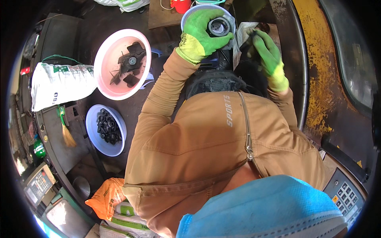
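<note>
In a green glove with a yellow cuff, my left hand [201, 35] grips a round dark ring-shaped part [219, 27], its thumb and fingers bent round the rim. The ring is held over a pale blue basin [188, 16] at the top middle. My right hand [268, 52], gloved the same way, is to the right with its fingers curled together and pointing away from me. Something small and dark shows at its fingertips, too shadowed to name. A whitish sack [239, 43] with its mouth spread lies just left of those fingers.
On the left stand a pink basin [104, 89] with black fan-like parts [133, 59] and a blue basin [92, 137] of small black parts [108, 126]. A white sack [63, 85] lies farther left. A rusty yellow machine panel [317, 71] rises close on my right. A red container [181, 5] is at the far side.
</note>
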### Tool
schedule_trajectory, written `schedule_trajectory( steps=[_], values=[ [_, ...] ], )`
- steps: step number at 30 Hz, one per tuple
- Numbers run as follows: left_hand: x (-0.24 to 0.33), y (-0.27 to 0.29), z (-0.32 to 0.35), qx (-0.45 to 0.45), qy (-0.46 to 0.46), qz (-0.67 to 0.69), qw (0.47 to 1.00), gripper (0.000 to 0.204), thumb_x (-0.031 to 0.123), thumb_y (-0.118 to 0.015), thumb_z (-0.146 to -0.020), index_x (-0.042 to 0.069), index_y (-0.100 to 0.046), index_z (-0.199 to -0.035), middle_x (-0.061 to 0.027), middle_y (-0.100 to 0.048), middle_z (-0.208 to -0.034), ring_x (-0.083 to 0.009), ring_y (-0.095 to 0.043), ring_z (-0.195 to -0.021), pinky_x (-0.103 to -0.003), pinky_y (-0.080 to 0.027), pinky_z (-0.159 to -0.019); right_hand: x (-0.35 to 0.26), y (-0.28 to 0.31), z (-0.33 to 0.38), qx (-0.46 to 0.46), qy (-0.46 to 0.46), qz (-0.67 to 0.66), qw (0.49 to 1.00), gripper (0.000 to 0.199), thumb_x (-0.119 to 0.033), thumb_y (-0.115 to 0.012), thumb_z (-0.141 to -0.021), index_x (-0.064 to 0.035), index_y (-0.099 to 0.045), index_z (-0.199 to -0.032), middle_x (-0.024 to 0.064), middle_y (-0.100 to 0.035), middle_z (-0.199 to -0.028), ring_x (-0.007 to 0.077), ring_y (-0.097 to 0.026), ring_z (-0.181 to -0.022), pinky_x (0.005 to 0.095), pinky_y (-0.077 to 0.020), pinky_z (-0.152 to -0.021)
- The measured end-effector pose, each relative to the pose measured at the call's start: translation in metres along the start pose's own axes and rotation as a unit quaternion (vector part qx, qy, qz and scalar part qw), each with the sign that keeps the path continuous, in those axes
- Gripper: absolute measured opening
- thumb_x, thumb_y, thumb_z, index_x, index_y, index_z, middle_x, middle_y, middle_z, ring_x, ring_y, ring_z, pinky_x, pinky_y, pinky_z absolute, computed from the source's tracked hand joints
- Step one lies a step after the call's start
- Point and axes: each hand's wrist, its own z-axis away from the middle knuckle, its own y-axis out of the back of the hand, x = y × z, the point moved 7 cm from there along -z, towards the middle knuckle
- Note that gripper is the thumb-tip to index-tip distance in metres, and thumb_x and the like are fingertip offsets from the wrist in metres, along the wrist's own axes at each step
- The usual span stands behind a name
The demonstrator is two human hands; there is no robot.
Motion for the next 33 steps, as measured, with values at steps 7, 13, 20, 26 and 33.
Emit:
schedule_trajectory(
  steps=[7, 13, 20, 26, 33],
  values=[
    [-0.005, 0.005, 0.011, 0.114, 0.092, 0.368, 0.918, 0.052, 0.025, -0.074, -0.084, 0.005, -0.057, -0.129, -0.0164, -0.062, -0.122, -0.0315, -0.063, -0.109, -0.044, -0.052, -0.096, 0.015, -0.051, -0.007, -0.161, -0.148, -0.431, 0.876, 0.026, -0.025, -0.053, -0.101, -0.0085, -0.064, -0.118, -0.0019, -0.064, -0.095, 0.004, -0.056, -0.078, 0.0187, -0.0423, -0.06],
    [-0.021, -0.048, 0.058, 0.048, 0.446, 0.729, 0.517, 0.049, 0.044, -0.054, -0.097, 0.015, -0.051, -0.137, -0.0143, -0.06, -0.13, -0.0409, -0.059, -0.116, -0.07, -0.048, -0.092, 0.026, -0.042, -0.032, -0.093, 0.058, -0.01, 0.994, 0.035, -0.02, -0.062, -0.098, -0.0023, -0.057, -0.128, 0.0001, -0.064, -0.102, 0.0027, -0.061, -0.085, 0.0164, -0.0508, -0.067],
    [-0.042, -0.037, 0.06, 0.028, 0.409, 0.672, 0.617, 0.074, 0.054, -0.049, -0.094, 0.0, -0.038, -0.144, -0.024, -0.051, -0.136, -0.0495, -0.055, -0.118, -0.066, -0.05, -0.091, -0.018, -0.017, -0.013, -0.025, 0.476, 0.36, 0.802, 0.028, -0.008, -0.055, -0.099, 0.0011, -0.06, -0.125, 0.0152, -0.066, -0.112, 0.0203, -0.066, -0.094, 0.0295, -0.0531, -0.08],
    [-0.048, -0.036, 0.059, 0.027, 0.42, 0.665, 0.617, 0.063, 0.047, -0.048, -0.097, -0.002, -0.048, -0.135, -0.0213, -0.056, -0.129, -0.0395, -0.06, -0.11, -0.054, -0.052, -0.093, -0.028, -0.029, -0.027, -0.153, 0.345, 0.276, 0.884, 0.03, -0.012, -0.06, -0.097, -0.0011, -0.063, -0.124, 0.0132, -0.07, -0.104, 0.023, -0.068, -0.091, 0.0314, -0.0544, -0.08],
    [-0.039, -0.013, 0.047, -0.067, 0.227, 0.228, 0.944, 0.038, 0.02, -0.047, -0.097, -0.003, -0.056, -0.127, -0.0204, -0.062, -0.121, -0.0313, -0.061, -0.108, -0.045, -0.051, -0.097, -0.038, -0.028, -0.029, -0.204, 0.351, 0.283, 0.869, 0.03, -0.013, -0.061, -0.096, -0.0014, -0.064, -0.125, 0.0126, -0.071, -0.107, 0.0227, -0.07, -0.092, 0.0315, -0.0547, -0.08]
  ],
)
